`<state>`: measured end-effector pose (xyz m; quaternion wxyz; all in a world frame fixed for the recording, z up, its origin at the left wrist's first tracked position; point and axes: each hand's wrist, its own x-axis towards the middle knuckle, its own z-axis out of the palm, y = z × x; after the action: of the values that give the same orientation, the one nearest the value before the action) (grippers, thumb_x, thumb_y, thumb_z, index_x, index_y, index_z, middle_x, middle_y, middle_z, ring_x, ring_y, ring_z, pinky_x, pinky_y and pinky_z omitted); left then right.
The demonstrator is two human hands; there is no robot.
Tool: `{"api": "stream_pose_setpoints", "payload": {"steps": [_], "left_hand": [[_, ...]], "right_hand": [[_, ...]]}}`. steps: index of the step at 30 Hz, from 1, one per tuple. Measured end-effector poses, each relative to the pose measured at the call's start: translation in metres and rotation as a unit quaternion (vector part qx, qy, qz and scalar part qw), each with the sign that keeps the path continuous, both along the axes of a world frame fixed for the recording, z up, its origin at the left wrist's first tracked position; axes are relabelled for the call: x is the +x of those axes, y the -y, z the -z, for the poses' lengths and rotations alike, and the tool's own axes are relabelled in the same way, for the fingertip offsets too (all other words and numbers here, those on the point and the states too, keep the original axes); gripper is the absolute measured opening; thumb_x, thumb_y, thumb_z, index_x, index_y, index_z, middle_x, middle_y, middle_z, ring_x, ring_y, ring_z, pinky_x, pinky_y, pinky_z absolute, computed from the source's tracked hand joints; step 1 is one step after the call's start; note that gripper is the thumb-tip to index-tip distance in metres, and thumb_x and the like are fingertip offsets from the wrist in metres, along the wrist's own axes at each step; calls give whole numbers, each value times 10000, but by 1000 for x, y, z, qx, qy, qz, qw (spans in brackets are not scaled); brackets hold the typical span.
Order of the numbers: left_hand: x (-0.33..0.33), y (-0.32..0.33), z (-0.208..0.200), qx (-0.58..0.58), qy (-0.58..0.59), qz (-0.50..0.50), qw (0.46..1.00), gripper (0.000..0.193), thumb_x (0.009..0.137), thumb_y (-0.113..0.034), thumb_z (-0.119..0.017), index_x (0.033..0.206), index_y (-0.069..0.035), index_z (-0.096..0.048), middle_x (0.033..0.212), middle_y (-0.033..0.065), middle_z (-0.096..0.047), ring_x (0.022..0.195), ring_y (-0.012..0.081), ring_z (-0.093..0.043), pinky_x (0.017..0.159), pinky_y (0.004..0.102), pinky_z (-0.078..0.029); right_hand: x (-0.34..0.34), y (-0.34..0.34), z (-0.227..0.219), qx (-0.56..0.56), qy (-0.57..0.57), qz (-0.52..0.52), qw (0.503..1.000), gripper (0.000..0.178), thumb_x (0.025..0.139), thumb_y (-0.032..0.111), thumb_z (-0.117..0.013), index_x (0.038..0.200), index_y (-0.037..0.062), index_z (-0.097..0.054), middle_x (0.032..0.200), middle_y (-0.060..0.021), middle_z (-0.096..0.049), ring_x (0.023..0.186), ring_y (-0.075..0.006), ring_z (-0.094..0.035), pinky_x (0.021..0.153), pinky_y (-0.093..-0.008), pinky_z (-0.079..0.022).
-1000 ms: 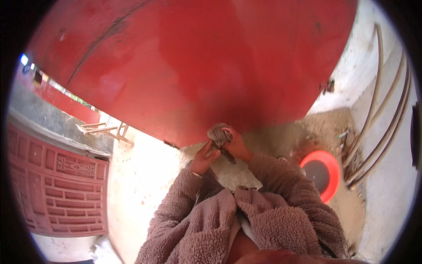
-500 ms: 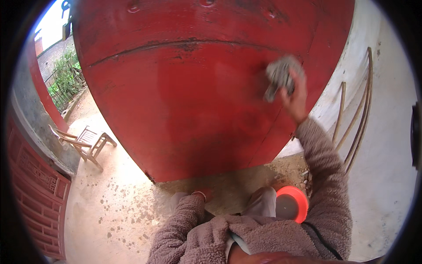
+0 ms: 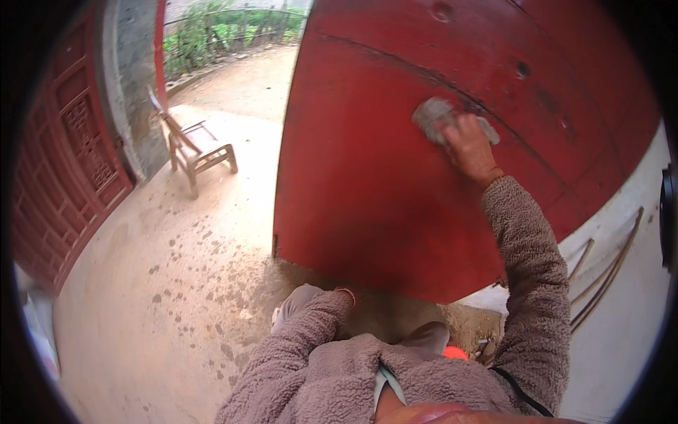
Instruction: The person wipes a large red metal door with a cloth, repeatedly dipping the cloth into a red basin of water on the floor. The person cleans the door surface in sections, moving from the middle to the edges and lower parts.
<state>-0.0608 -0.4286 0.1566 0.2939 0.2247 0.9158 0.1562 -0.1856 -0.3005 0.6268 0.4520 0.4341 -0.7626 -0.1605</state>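
Observation:
A large red door panel [image 3: 353,162] with a dark ridge across it and worn, dark patches fills the middle. My right hand [image 3: 470,147] is closed on a grey cloth [image 3: 432,116], held against the panel just below the ridge. Hand and cloth are slightly blurred. Low in front of the panel, by my knee, my left hand [image 3: 355,298] lies in shadow past a cuffed sleeve; its fingers are not discernible.
A small wooden chair [image 3: 199,148] stands at the left on the water-spotted floor [image 3: 134,311]. The rim of an orange basin [image 3: 455,352] peeks out beside my right knee. Bent poles [image 3: 609,279] lean on the white wall at right. A carved red door [image 3: 74,134] is far left.
The view has swung left, bringing the chair and yard further in and mostly hiding the basin. My right hand has moved the cloth across the panel, up toward the ridge.

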Motion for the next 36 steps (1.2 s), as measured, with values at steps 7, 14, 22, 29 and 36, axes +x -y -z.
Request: {"api": "stream_pose_setpoints", "payload": {"steps": [7, 14, 22, 29, 36], "left_hand": [[-8, 26, -1, 8, -5, 22, 1000, 445, 858, -443, -552, 1175, -154, -670, 1227, 118, -631, 1118, 327, -610, 915, 486, -492], [-19, 23, 20, -17, 12, -10, 1000, 507, 829, -513, -577, 1193, -170, -660, 1240, 108, -626, 1134, 335, -600, 903, 504, -497], [-6, 60, -24, -19, 41, -55, 997, 532, 825, -510, -588, 1194, -133, -655, 1227, 143, -626, 1134, 331, -601, 922, 487, -494], [-2, 73, -22, -7, 44, -96, 994, 502, 827, -478, -594, 1178, -126, -665, 1219, 156, -628, 1142, 327, -599, 924, 483, -494], [-3, 64, -12, 4, 50, -78, 996, 540, 813, -498, -610, 1180, -105, -659, 1218, 168, -624, 1142, 337, -595, 933, 488, -489]], "right_hand": [[-22, 82, -152, -123, -305, -149, 933, 287, 729, 32, -634, 1014, 69, -632, 972, -158, -617, 923, -367, -557, 814, -439, -456], [-85, 134, -119, -155, -120, -73, 978, 289, 694, 20, -628, 974, 91, -633, 910, -142, -628, 878, -362, -574, 810, -477, -444], [-56, 170, 58, 163, 26, -180, 970, 210, 732, 45, -599, 909, 157, -611, 784, -59, -505, 766, -269, -526, 653, -392, -416], [-45, 191, -141, -261, -221, -47, 938, 208, 756, 62, -603, 959, 78, -647, 943, -144, -585, 874, -338, -559, 780, -443, -452], [-68, 262, -91, -91, -127, -81, 984, 209, 775, 113, -606, 968, 119, -686, 1012, -117, -597, 910, -320, -570, 790, -437, -474]]}}
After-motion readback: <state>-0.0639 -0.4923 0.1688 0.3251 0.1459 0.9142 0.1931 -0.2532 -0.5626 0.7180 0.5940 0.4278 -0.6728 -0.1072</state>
